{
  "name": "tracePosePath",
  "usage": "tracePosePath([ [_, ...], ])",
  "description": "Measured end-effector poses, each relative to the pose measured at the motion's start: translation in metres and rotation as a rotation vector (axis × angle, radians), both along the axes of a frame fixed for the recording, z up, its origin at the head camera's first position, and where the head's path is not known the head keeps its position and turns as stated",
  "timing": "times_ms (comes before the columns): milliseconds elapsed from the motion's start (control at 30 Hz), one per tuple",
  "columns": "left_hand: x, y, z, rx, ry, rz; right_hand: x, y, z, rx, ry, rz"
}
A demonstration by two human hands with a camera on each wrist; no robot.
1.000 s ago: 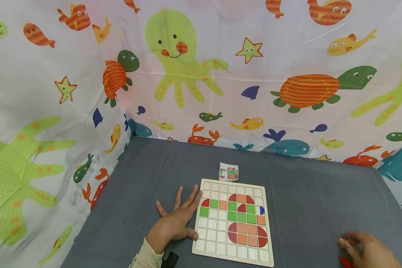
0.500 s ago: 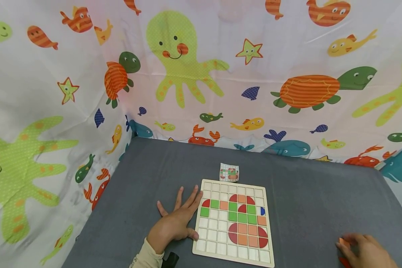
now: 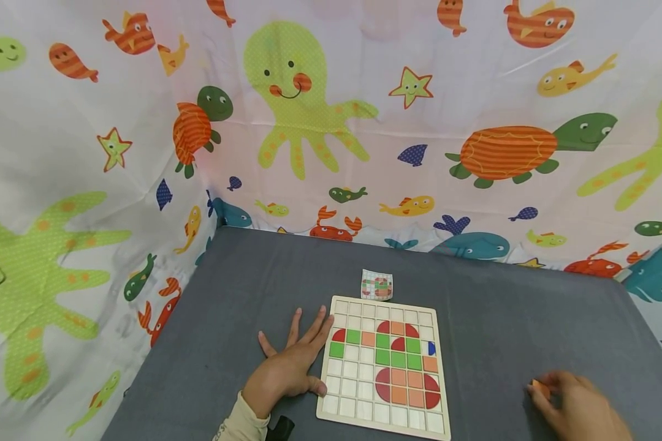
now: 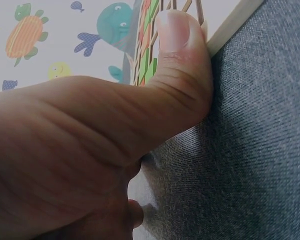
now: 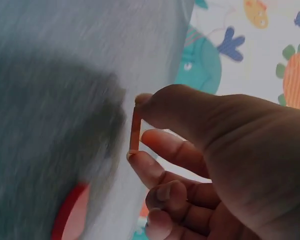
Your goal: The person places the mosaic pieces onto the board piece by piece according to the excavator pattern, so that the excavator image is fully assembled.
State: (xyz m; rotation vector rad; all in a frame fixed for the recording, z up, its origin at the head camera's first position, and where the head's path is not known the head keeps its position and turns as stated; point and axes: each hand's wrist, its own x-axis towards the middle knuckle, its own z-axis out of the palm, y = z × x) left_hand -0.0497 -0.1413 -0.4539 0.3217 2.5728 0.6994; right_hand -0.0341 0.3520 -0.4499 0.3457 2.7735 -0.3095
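Note:
A pale wooden grid board [image 3: 363, 412] lies on the dark grey cloth, its squares partly filled with green, orange and red tiles and a blue-and-white one. My left hand [image 3: 288, 370] lies at the board's left edge, fingers spread, with the index fingertip and the thumb [image 4: 182, 65] right at the rim. Off to the right of the board, my right hand [image 3: 576, 407] pinches a thin orange tile [image 5: 135, 130] by its edges between thumb and fingertip, close over the cloth.
Behind the board lies a small card [image 3: 376, 285] printed with a coloured grid pattern. In the right wrist view a red rounded piece [image 5: 72, 215] lies on the cloth. A curtain [image 3: 358, 92] with sea animals rises at the back and left.
My right hand has moved left with the orange tile, away from the red piece that showed beneath it. The left hand and the board have stayed in place.

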Motion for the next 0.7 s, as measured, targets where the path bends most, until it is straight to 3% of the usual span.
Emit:
tracePosePath([
  [300,0.000,-0.001,-0.003,0.017,0.021,-0.007,-0.005,-0.049,0.011,-0.086,0.163,0.113],
  [567,0.001,0.001,0.004,-0.005,-0.005,0.003,0.008,-0.095,0.011,-0.124,0.352,0.212],
  [700,0.002,0.002,0.005,-0.009,-0.004,0.002,0.013,-0.115,0.011,-0.152,0.368,0.244],
])
